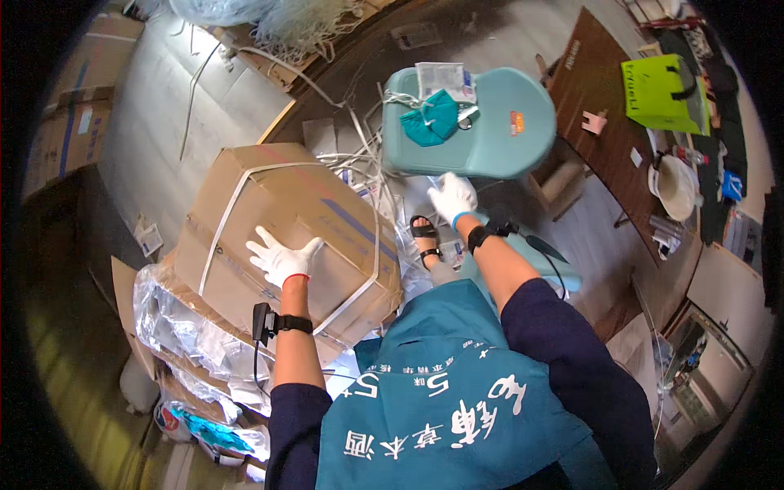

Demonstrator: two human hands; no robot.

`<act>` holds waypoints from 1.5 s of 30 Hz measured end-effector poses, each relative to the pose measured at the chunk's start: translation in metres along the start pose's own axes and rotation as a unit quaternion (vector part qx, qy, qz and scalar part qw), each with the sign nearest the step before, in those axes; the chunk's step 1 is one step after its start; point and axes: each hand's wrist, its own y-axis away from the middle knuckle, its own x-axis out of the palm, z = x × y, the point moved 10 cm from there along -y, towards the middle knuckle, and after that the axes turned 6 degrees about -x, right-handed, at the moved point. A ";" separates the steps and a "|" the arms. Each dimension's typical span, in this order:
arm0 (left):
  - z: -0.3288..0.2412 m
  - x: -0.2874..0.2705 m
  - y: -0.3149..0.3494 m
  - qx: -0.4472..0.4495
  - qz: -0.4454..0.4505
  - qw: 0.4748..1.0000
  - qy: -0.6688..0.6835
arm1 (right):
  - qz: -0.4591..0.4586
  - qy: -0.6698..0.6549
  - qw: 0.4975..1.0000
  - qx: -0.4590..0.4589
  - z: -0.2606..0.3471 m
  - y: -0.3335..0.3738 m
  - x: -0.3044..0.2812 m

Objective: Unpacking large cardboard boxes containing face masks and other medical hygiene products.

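My left hand [282, 255], in a white glove, is open with its fingers spread over the top of a large cardboard box [269, 196]. White packing straps [218, 237] run around the box. Just below the near edge of a pale teal plastic stool [510, 98], my gloved right hand [454, 198] has its fingers curled together. Whatever they hold, if anything, is too small to make out. Lying on the stool are a teal cloth piece with white ties [431, 121] and a clear printed plastic bag [446, 82].
Loose white straps [359, 155] lie tangled between box and stool. An opened carton with clear plastic wrapping [175, 314] stands at the left. A brown table [600, 122] on the right bears a lime-green bag [663, 94]. My sandalled foot [425, 237] is between box and stool.
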 end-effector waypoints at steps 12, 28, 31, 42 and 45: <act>-0.009 0.001 -0.004 0.051 -0.030 0.998 0.034 | -0.048 0.213 0.974 0.059 0.022 -0.188 -0.013; -0.008 -0.011 0.003 0.057 -0.040 0.998 0.005 | -0.054 -0.808 0.574 0.118 -0.003 -0.037 -0.060; -0.004 -0.018 0.004 0.035 -0.031 0.999 -0.002 | 0.024 -0.807 0.587 0.054 0.054 0.049 -0.075; 0.051 -0.071 0.217 0.229 0.230 0.627 0.708 | 0.176 -0.656 0.719 -0.143 0.198 0.282 -0.061; 0.138 -0.100 0.210 0.258 0.069 0.561 0.784 | 0.139 -0.833 0.536 0.012 0.223 0.329 -0.056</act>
